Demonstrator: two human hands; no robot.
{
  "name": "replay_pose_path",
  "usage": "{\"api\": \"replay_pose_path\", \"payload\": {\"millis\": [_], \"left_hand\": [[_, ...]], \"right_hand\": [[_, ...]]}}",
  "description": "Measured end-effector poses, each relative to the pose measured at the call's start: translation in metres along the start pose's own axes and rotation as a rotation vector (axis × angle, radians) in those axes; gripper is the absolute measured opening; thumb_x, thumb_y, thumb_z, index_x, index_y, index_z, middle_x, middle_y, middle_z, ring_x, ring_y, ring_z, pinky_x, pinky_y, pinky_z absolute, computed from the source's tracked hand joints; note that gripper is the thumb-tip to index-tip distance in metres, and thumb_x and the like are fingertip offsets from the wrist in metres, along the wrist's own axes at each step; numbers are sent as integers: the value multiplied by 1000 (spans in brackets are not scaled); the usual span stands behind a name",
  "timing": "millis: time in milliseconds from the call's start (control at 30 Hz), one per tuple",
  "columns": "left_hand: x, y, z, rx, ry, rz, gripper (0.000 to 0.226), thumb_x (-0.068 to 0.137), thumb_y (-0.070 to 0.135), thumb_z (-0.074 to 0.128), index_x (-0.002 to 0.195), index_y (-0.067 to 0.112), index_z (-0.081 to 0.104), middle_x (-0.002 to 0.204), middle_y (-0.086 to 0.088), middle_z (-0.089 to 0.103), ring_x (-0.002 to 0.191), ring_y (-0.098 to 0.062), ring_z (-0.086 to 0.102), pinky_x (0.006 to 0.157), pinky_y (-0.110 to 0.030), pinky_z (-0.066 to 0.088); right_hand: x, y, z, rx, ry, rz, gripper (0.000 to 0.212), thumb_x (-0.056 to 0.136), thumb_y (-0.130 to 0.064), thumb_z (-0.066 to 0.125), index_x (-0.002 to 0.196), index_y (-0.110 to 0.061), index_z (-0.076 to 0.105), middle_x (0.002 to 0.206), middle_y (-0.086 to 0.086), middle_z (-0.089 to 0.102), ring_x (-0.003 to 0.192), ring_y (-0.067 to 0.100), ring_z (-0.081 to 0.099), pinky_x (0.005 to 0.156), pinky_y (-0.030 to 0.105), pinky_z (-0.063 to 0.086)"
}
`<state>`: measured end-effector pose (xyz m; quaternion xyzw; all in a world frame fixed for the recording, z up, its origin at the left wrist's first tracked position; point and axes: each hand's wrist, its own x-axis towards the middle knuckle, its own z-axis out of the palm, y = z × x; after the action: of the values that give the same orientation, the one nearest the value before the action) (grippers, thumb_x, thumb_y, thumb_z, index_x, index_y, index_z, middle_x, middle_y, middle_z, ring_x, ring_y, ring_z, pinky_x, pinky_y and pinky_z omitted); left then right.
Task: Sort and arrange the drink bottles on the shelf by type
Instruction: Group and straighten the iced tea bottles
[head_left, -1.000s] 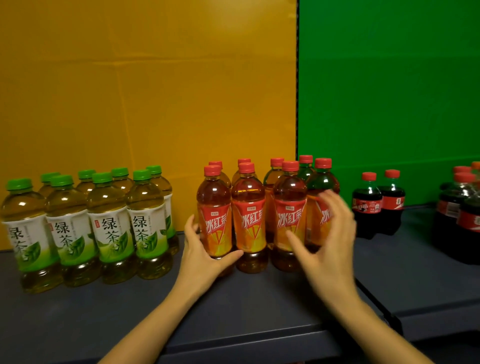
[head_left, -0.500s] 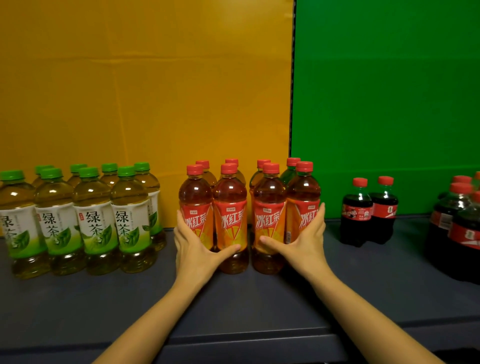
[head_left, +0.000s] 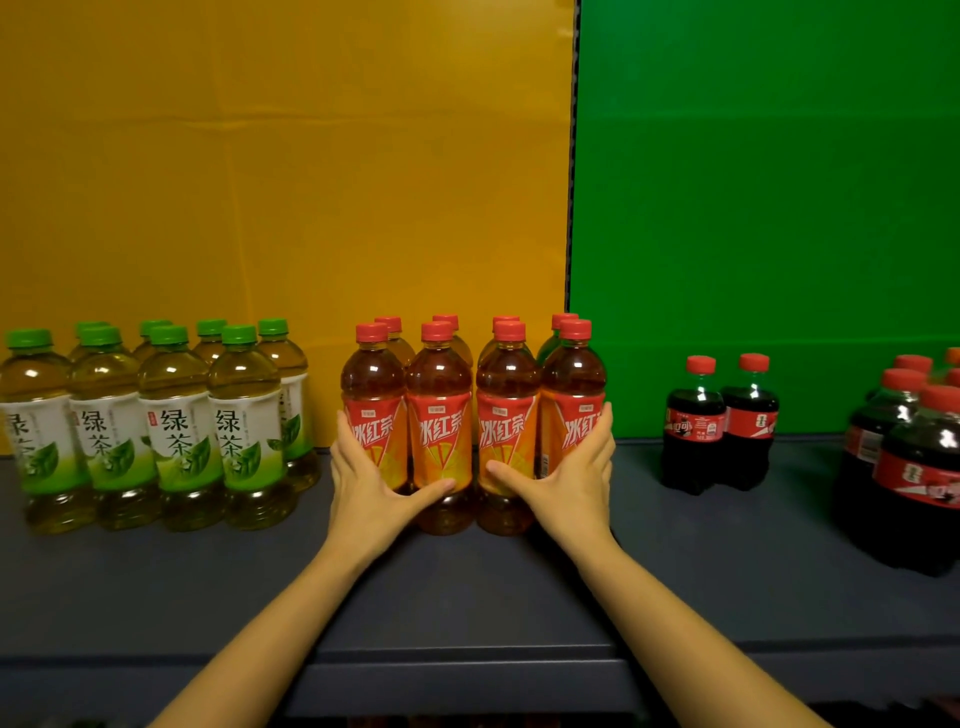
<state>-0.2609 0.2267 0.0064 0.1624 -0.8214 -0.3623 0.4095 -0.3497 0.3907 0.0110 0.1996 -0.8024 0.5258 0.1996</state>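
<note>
Bracketing the red tea bottles (head_left: 441, 426), the left hand (head_left: 371, 483) and the right hand (head_left: 569, 478) lie flat against the two outer bottles of the front row. Both hands are spread wide, with fingers straight along the outer sides and thumbs laid across the front labels toward the middle pair. Neither hand wraps a single bottle; the contact is a press from both sides.

The group stands directly between the palms and extends away from them in two rows of four. The front row is in full view, while the rear row shows mainly its caps. Every bottle stands upright, long axis vertical, close against its neighbours. Both hands are equally near, so a squeeze or slide would act on the block as a whole. Judgement: the step in hand is squaring up this block. Since the hands bear on the lower half of the bottles, an even push should slide them rather than tip them.

Outward of the left hand, the green tea bottles (head_left: 176, 431) form a separate block, near but apart. Outward of the right hand stand two small cola bottles (head_left: 722, 426), and beyond them larger cola bottles (head_left: 914, 467) at the frame edge. All rest on the dark shelf (head_left: 467, 597). Sorting by type appears largely done.
</note>
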Motion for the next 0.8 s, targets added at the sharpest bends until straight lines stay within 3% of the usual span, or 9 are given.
{"api": "replay_pose_path", "payload": {"millis": [267,367,533,667,800], "left_hand": [[0,-4,-4,-21,-18,26,135,53,43,84,146,21,-12,153,-7,8,142,-26,13,114,-45,22],[-6,-1,-12,84,37,84,125,61,45,79,147,17,-7,157,-7,-1,145,-24,3,115,-45,15],[-28,17,-22,261,178,470,73,76,31,73,133,4,37,140,-16,39,131,-24,33,105,-40,33],[-47,45,-10,209,-16,629,38,80,39,52,108,14,56,102,-1,62,97,-7,51,81,-15,41],[-61,74,23,114,-212,653,27,79,43,51,99,27,58,89,16,61,84,0,55,72,-16,45]], "right_hand": [[0,-5,-8,24,-41,15,137,53,-57,80,145,-17,-13,155,9,8,143,27,13,115,50,19],[-4,-4,-25,90,-126,50,130,54,-57,80,147,-19,-2,153,6,15,142,25,16,115,50,21],[-19,9,-75,12,-201,25,76,80,-35,68,141,-12,30,145,6,35,134,20,34,106,31,29],[-27,22,-123,-40,-103,-30,37,83,-20,66,118,-14,56,121,2,59,112,15,54,92,25,40],[-27,39,-175,-45,69,-59,22,81,-9,67,103,-14,63,102,-2,64,96,13,59,83,23,44]]}}
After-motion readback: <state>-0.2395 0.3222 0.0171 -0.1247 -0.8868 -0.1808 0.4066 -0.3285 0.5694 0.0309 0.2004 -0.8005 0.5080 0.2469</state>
